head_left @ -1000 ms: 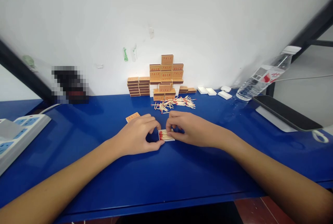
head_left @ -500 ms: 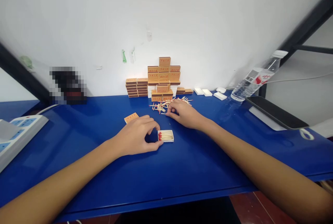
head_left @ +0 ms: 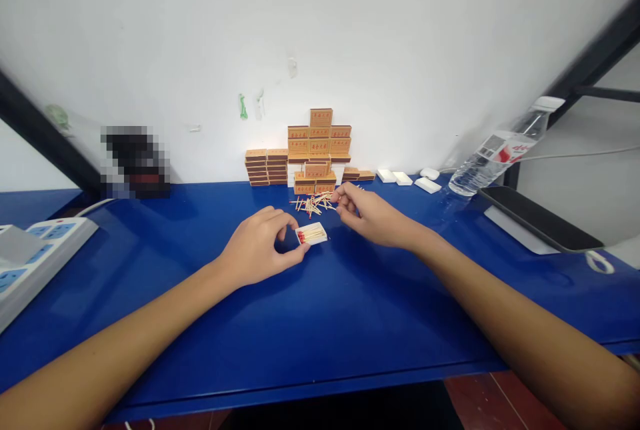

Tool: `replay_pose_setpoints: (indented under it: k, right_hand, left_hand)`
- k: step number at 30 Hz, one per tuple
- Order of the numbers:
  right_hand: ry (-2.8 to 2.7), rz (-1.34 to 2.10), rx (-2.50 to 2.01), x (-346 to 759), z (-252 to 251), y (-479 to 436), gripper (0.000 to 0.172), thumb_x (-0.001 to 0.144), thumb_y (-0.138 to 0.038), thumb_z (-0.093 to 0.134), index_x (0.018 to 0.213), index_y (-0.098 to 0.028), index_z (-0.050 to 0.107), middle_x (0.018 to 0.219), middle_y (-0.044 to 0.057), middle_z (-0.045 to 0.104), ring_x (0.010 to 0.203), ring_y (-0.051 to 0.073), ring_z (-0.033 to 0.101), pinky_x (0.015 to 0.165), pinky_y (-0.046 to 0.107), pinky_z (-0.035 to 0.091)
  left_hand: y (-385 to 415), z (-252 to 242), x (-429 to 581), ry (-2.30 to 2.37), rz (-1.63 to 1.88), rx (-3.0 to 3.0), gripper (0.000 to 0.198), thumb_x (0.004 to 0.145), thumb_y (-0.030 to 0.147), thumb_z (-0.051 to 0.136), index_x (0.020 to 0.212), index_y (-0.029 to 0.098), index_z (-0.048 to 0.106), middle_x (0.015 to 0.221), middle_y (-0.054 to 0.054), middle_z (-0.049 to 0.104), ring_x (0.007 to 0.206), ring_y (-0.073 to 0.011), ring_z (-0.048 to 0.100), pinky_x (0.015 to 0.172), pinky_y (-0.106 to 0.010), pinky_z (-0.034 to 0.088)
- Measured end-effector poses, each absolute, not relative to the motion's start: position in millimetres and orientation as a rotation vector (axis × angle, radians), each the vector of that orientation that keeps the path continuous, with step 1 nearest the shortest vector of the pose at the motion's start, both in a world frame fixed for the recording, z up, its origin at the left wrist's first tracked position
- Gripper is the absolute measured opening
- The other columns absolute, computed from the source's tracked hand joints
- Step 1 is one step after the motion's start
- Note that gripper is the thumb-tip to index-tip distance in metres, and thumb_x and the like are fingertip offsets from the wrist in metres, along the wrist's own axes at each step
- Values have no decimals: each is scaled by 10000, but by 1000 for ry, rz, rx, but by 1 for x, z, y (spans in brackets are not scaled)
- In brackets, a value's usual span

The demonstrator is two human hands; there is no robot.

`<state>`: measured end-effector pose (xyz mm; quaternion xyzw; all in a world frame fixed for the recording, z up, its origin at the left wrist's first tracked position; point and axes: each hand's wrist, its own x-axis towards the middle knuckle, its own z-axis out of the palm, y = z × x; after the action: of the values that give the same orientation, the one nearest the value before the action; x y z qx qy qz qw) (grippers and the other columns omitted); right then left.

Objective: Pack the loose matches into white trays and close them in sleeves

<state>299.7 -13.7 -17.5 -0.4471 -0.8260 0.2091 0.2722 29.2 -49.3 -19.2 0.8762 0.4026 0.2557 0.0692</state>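
Observation:
My left hand (head_left: 263, 247) grips the left end of a small white matchbox tray (head_left: 323, 238) between thumb and fingers. Red-headed matches (head_left: 313, 234) lie lengthwise in the tray, heads toward that hand. Beyond it, my right hand (head_left: 370, 217) pinches at the right side of a loose heap of matches (head_left: 313, 203); a pale matchstick shows at its fingertips. Part of the heap is hidden behind the right hand. Just behind the heap stand stacked orange matchboxes (head_left: 319, 146) against the wall.
More matchboxes (head_left: 266, 167) are stacked to the left. Empty white trays (head_left: 402, 179) lie to the right, near a leaning plastic bottle (head_left: 493, 153) and a dark phone (head_left: 540, 220). A power strip (head_left: 50, 253) sits at the left on the blue table (head_left: 300, 343).
My left hand has moved the tray away from me and turned it slightly. My right hand has shifted a little right at the heap. An orange matchbox cover beside my left hand is now hidden.

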Motion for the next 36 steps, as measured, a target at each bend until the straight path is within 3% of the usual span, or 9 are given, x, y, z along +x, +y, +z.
replay_pose_setpoints:
  k: [3,7,13,20,27,30,36]
  right_hand:
    - [-2321,573,-1173,295,-15,-19,301,952,-144,470,1223,-200,589,837,16,640,728,189,547,706,324,424]
    - [-2313,696,-1039,283,-8,-28,282,975,-128,444,1082,-210,692,966,50,699,863,192,601,790,334,457]
    - [-2225,957,-1098,273,-5,-39,248,992,-197,490,1040,-190,733,852,20,694,669,139,572,638,288,426]
    - [-2278,825,-1064,273,-9,-45,183,976,-251,601,1018,-197,770,776,5,699,679,135,575,652,283,426]
    - [-2194,903,-1091,266,-6,-50,177,960,-229,614,975,-202,788,826,17,755,702,142,616,663,290,451]
    - [-2194,927,-1112,263,-4,-53,187,959,-247,609,931,-208,791,758,2,722,653,137,575,619,289,421]
    - [-2258,615,-1106,270,-4,-49,156,950,-212,604,882,-191,743,722,-8,647,639,125,510,624,281,383]
  left_hand:
    - [-49,-22,29,1167,653,2696,232,896,422,692,968,202,676,754,1,590,766,-197,555,696,-333,417]
    - [-50,-25,31,1126,545,2763,253,904,437,686,994,201,671,778,-1,612,767,-202,576,740,-360,424]
    - [-50,-24,31,1146,543,2779,256,916,442,675,969,192,661,794,-15,615,794,-210,565,732,-349,435]
    - [-51,-25,32,1164,551,2781,262,918,443,676,965,186,656,786,-13,617,785,-206,560,725,-349,432]
    - [-54,-23,33,1178,604,2791,248,927,433,658,958,187,657,799,-24,635,779,-204,560,705,-344,431]
    - [-54,-24,33,1204,632,2789,242,933,435,647,947,193,654,793,-23,639,777,-204,565,696,-339,432]
    - [-54,-24,33,1196,609,2785,246,918,432,664,973,192,660,813,-26,651,787,-206,573,709,-345,449]
